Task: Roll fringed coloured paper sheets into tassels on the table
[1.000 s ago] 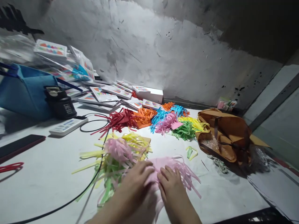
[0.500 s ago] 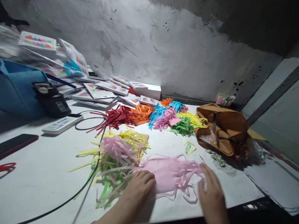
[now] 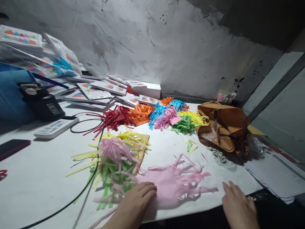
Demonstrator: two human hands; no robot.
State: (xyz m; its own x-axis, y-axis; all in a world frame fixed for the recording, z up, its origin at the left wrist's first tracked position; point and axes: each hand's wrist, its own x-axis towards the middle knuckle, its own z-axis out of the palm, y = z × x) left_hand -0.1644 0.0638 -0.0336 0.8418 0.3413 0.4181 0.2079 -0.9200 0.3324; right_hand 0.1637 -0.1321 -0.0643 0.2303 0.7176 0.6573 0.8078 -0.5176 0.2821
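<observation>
A sheet of pink tissue paper (image 3: 162,183), cut into fringe strips at its ends, lies on the table in front of me. My left hand (image 3: 140,197) presses on its near left part, fingers together and curled onto the paper; the thumb is hidden. My right hand (image 3: 238,205) is off the paper to the right, over the table's front edge, with its fingers stretched out and nothing in them. Left of the sheet is a heap of fringed tissue: a pink tassel (image 3: 116,149), yellow strips (image 3: 133,136) and green strips (image 3: 111,178).
Farther back lie red (image 3: 118,117), orange (image 3: 141,114), blue, pink, green (image 3: 183,124) and yellow tassel bundles. A brown bag (image 3: 222,127) stands at right, near white sheets (image 3: 276,175). A black cable (image 3: 78,194) crosses the left side. Flat printed boxes (image 3: 94,92) pile up behind.
My right hand has moved right and toward me, away from the fringe, whose strips now spread outward to the right. My left hand stays on the pink paper. The view has shifted slightly.
</observation>
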